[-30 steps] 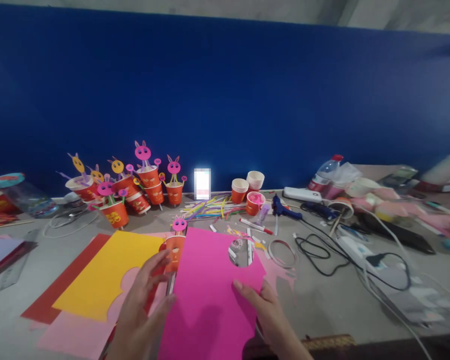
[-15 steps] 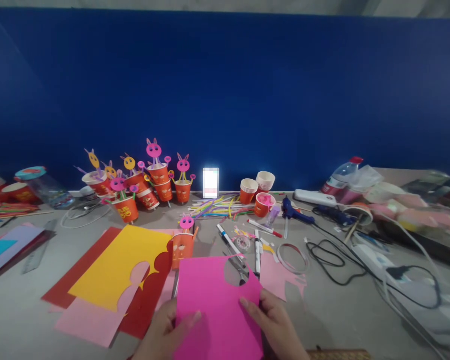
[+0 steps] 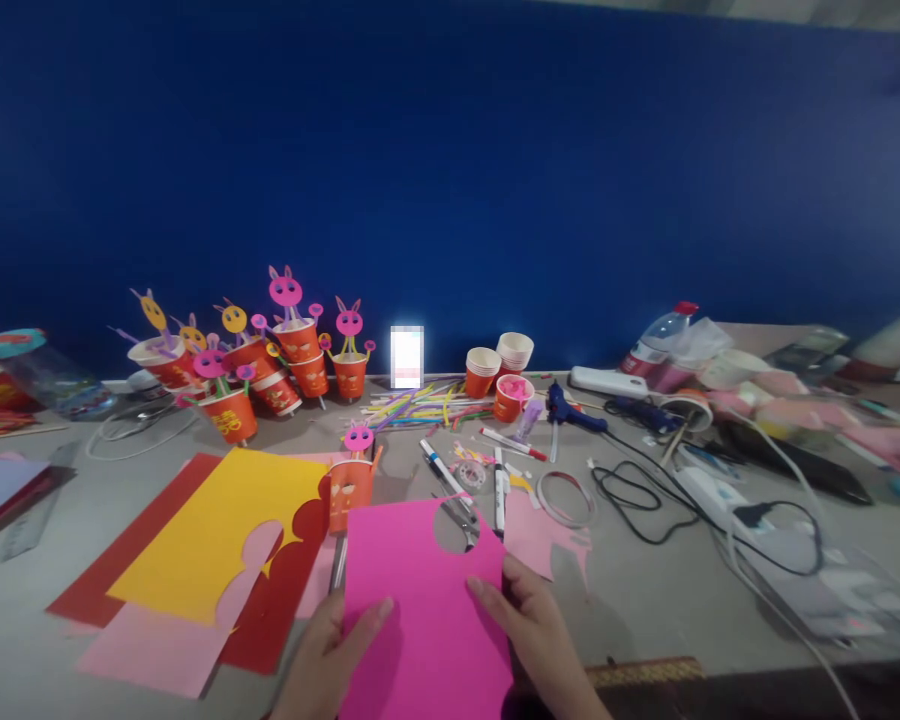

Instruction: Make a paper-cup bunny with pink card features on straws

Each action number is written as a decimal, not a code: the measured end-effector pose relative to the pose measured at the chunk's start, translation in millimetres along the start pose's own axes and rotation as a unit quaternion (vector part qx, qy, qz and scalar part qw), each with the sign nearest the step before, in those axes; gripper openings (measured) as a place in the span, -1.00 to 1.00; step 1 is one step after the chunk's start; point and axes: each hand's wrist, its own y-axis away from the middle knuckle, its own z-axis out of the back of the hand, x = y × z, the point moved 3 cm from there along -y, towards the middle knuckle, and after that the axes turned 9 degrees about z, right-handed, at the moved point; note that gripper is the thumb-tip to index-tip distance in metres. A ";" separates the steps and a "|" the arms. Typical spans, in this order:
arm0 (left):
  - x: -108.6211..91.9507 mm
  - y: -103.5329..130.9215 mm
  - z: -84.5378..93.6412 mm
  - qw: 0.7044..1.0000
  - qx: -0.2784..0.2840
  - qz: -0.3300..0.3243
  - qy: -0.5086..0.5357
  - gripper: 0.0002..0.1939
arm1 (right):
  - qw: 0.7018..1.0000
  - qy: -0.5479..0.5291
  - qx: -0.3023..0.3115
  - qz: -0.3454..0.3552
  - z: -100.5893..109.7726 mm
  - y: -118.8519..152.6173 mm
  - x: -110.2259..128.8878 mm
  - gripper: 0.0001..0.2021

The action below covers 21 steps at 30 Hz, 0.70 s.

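Observation:
A sheet of bright pink paper (image 3: 424, 610) is held up in front of me, with a rounded notch cut from its upper right edge. My left hand (image 3: 334, 650) grips its left edge, thumb on the front face. On the opposite edge, my right hand (image 3: 529, 620) pinches the sheet with its thumb on the front; its other fingers are partly behind the paper. Through the notch I see part of a pair of scissors (image 3: 461, 520) on the table. Just beyond the sheet's upper left corner stands a red paper cup (image 3: 351, 495) with a pink bunny-like face.
Yellow paper (image 3: 217, 530) overlaps red and light pink sheets at left. Several decorated cups (image 3: 229, 415) stand behind. Pipe cleaners (image 3: 420, 405), markers (image 3: 439, 465), a tape roll (image 3: 471, 474) and a blue glue gun (image 3: 570, 408) lie ahead. Black cable (image 3: 645, 500) loops at right.
The view has turned slightly right, so the table items sit further left in it. Both hands keep hold of the pink paper, which has hardly shifted.

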 end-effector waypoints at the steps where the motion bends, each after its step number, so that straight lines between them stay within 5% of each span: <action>1: 0.9 1.8 -0.5 1.000 -0.007 0.017 0.013 -0.46 | 1.000 -0.015 -0.005 -0.002 -2.2 0.3 -0.2 -0.64; 14: 6.1 5.7 2.0 0.994 -0.030 0.067 0.085 -0.47 | 0.999 -0.029 -0.020 -0.038 -1.7 -2.7 -5.7 -0.59; 21: 10.7 1.4 -2.9 0.997 -0.006 0.001 0.079 -0.49 | 1.000 -0.005 -0.008 -0.008 0.3 -3.6 -3.1 -0.63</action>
